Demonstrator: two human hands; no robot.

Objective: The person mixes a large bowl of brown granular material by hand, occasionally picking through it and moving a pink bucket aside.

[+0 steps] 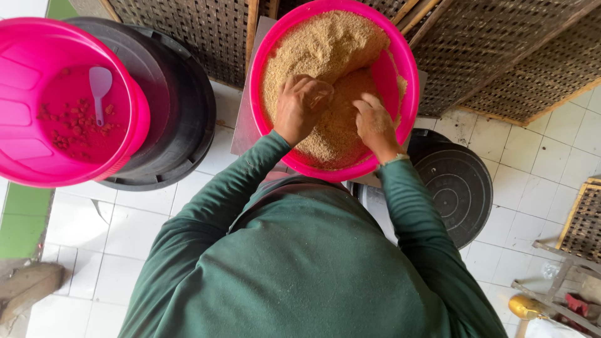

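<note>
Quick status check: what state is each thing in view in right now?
Pink basin: tilted, heaped with tan crumbly grain.
Left hand: curled, pressed into the grain.
Right hand: fingers bent, on the grain.
Second pink basin: nearly empty, red bits inside.
White spoon: lying in it.
Black lid: flat on the floor.

White tiled floor point(144, 219), woven lattice racks point(501, 56) behind.

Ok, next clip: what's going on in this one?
A person in a green long-sleeved top leans over a pink basin full of tan, crumbly grain-like material. Both hands are in it: the left hand is curled into the pile, and the right hand presses on it beside the left. To the left, a second pink basin sits on a black tub and holds reddish bits and a white plastic spoon, untouched.
</note>
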